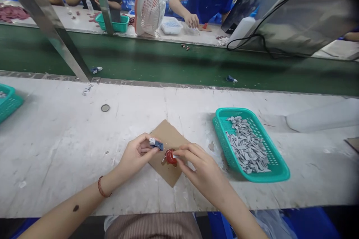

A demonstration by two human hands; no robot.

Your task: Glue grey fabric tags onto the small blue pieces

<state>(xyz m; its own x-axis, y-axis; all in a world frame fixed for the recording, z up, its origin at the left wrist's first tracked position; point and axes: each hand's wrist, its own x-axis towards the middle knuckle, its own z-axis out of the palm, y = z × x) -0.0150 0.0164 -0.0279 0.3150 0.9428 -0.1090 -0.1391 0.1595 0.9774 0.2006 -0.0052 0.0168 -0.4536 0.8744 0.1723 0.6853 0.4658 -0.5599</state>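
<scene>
Between its thumb and fingers, my left hand (140, 152) grips a small dark blue and white plastic part (157, 144). My right hand (198, 160) pinches a small pale grey piece (175, 155) over a red cap (169, 157) wet with clear liquid; whether the piece touches the cap I cannot tell. Under the cap lies a brown cardboard square (166, 131) with wet spots around the red. To the right of my right hand, a green plastic basket (221, 145) holds a heap of small grey pieces (249, 149).
A metal bottle cap (105, 108) lies on the white table (56, 149). Another green basket (11, 101) stands at the left edge. Beyond the table runs a green conveyor belt (157, 59) with small blue-white parts (231, 78). A metal post (64, 41) rises at left. Co-workers sit opposite.
</scene>
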